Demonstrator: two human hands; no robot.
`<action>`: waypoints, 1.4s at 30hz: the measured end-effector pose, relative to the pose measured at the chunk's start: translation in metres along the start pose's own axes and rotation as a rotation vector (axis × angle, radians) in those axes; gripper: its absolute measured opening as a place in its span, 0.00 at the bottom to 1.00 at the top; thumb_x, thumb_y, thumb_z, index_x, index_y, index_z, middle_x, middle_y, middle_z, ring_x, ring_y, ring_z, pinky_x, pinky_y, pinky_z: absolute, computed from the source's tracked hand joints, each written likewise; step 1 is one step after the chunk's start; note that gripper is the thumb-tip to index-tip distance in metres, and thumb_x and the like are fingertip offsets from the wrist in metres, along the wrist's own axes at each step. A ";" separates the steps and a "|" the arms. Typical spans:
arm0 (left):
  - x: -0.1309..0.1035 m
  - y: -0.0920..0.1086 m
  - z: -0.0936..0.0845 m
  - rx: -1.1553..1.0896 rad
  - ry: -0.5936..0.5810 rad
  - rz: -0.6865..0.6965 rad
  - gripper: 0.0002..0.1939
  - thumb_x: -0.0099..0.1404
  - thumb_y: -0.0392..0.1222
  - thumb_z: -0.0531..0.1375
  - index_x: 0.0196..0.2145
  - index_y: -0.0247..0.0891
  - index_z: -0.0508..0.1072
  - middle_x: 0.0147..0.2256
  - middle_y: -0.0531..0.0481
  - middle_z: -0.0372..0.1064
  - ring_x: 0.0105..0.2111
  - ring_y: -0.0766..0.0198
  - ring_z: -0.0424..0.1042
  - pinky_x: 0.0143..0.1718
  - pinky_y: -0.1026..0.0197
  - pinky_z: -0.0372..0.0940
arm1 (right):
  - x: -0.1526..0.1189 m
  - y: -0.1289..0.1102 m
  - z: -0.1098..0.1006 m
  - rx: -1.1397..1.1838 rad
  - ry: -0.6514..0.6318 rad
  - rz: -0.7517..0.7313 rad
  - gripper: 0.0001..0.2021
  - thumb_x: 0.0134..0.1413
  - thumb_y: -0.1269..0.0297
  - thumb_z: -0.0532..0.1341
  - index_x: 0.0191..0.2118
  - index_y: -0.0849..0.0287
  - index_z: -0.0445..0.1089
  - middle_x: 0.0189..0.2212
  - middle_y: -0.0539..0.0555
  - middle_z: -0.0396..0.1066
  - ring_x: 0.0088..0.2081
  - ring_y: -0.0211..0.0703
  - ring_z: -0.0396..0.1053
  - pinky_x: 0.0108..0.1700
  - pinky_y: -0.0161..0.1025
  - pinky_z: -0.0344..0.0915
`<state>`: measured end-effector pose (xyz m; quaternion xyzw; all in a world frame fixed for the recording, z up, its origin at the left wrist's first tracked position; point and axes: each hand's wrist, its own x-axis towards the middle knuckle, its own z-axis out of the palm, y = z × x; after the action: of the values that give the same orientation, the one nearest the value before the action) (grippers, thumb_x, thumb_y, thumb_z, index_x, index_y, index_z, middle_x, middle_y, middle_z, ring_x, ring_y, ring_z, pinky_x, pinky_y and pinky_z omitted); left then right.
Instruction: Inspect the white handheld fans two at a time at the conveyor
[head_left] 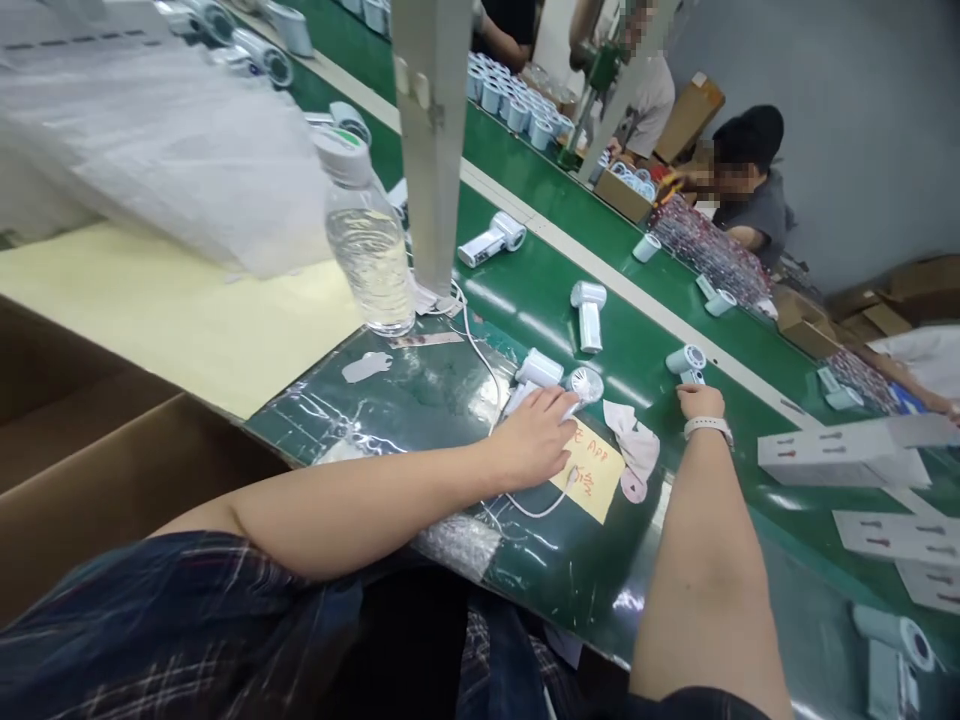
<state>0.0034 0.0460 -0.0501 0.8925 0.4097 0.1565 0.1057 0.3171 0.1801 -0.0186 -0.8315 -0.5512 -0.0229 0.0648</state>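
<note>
My left hand (536, 440) lies over two white hairdryer-shaped handheld fans at the edge of the bench. Its fingers are curled on the handle of the one with a round grille (585, 384); the other fan (541, 368) lies just behind. Farther right, my right hand (703, 402), with a pale band on the wrist, is closed on the handle of another handheld fan (685, 359) on the green conveyor belt. Its head points away from me. Below my left hand is a yellow note (592, 472) with red handwriting, and a white cable (536, 512) crosses it.
A clear bottle (367, 240) stands by a metal post (431, 150). More fans (589, 315) lie along the belt. A crumpled pale cloth (634, 450) is right of the note. White printed boxes (840, 455) sit at the right. Co-workers sit across the belt.
</note>
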 end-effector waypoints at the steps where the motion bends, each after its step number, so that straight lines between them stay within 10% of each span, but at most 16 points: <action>1: 0.001 0.000 0.000 -0.001 0.001 0.000 0.20 0.71 0.46 0.60 0.53 0.30 0.78 0.66 0.32 0.63 0.66 0.39 0.62 0.66 0.42 0.59 | 0.007 -0.018 0.004 -0.008 -0.035 0.000 0.13 0.56 0.67 0.62 0.40 0.66 0.83 0.43 0.70 0.78 0.49 0.61 0.75 0.53 0.52 0.70; 7: 0.002 0.001 0.005 -0.067 0.084 0.018 0.18 0.69 0.43 0.60 0.52 0.30 0.76 0.65 0.30 0.63 0.66 0.37 0.61 0.65 0.39 0.60 | 0.000 -0.136 0.031 0.024 -0.132 -0.117 0.27 0.64 0.45 0.58 0.55 0.62 0.79 0.57 0.73 0.72 0.58 0.64 0.68 0.58 0.55 0.65; 11: 0.004 -0.002 0.012 -0.310 0.252 0.034 0.23 0.66 0.37 0.59 0.59 0.33 0.71 0.65 0.31 0.62 0.68 0.38 0.58 0.68 0.35 0.57 | -0.021 -0.169 0.015 0.069 -0.166 -0.211 0.22 0.54 0.52 0.68 0.47 0.65 0.80 0.51 0.71 0.75 0.51 0.59 0.72 0.52 0.49 0.67; 15: 0.018 -0.008 0.019 -0.947 0.388 -0.081 0.28 0.69 0.44 0.58 0.65 0.37 0.63 0.66 0.33 0.60 0.67 0.45 0.60 0.70 0.37 0.56 | -0.064 -0.156 -0.020 0.148 -0.169 -0.334 0.18 0.59 0.51 0.62 0.39 0.61 0.80 0.37 0.59 0.78 0.42 0.53 0.74 0.46 0.44 0.68; 20: 0.032 -0.015 0.012 -1.921 0.525 -0.270 0.33 0.65 0.61 0.66 0.60 0.39 0.67 0.59 0.36 0.70 0.64 0.46 0.67 0.68 0.42 0.59 | -0.156 -0.123 -0.044 0.391 0.138 -0.595 0.27 0.56 0.41 0.63 0.49 0.58 0.79 0.55 0.66 0.72 0.55 0.64 0.71 0.57 0.60 0.69; 23: 0.027 -0.015 0.002 -2.208 0.426 -0.273 0.34 0.58 0.67 0.70 0.48 0.36 0.75 0.44 0.40 0.78 0.54 0.48 0.75 0.62 0.47 0.66 | -0.202 -0.109 -0.048 0.466 0.116 -0.709 0.30 0.63 0.37 0.57 0.57 0.55 0.76 0.60 0.66 0.69 0.63 0.65 0.67 0.63 0.66 0.65; 29: 0.016 -0.019 -0.002 -2.303 0.077 -0.290 0.35 0.55 0.76 0.66 0.32 0.35 0.76 0.29 0.46 0.76 0.33 0.56 0.78 0.41 0.52 0.74 | -0.229 -0.076 -0.037 0.657 -0.014 -0.579 0.39 0.66 0.39 0.55 0.73 0.56 0.50 0.58 0.66 0.75 0.55 0.59 0.75 0.56 0.58 0.72; 33: 0.016 -0.023 -0.001 -2.244 0.105 -0.282 0.34 0.55 0.74 0.68 0.32 0.35 0.75 0.30 0.47 0.77 0.29 0.60 0.77 0.36 0.57 0.73 | -0.227 -0.064 -0.028 0.287 -0.241 -0.235 0.22 0.67 0.46 0.55 0.50 0.60 0.71 0.32 0.59 0.79 0.34 0.54 0.78 0.36 0.46 0.69; 37: 0.019 -0.028 -0.004 -2.228 0.199 -0.252 0.32 0.57 0.72 0.67 0.37 0.36 0.77 0.34 0.44 0.80 0.39 0.53 0.81 0.47 0.50 0.75 | -0.238 -0.082 -0.015 -0.111 -0.361 -0.347 0.08 0.62 0.59 0.62 0.35 0.58 0.70 0.31 0.63 0.79 0.33 0.54 0.78 0.31 0.42 0.61; 42: 0.021 -0.035 -0.011 -2.176 0.240 -0.188 0.37 0.54 0.77 0.65 0.39 0.37 0.76 0.39 0.39 0.81 0.53 0.43 0.78 0.54 0.43 0.73 | -0.246 -0.092 -0.003 0.266 -0.331 -0.422 0.03 0.56 0.70 0.60 0.33 0.55 0.66 0.28 0.58 0.77 0.30 0.51 0.77 0.32 0.42 0.64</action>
<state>-0.0120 0.0849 -0.0473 0.2660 0.1265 0.5114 0.8073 0.1363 -0.0102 -0.0354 -0.6751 -0.7132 0.1725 0.0761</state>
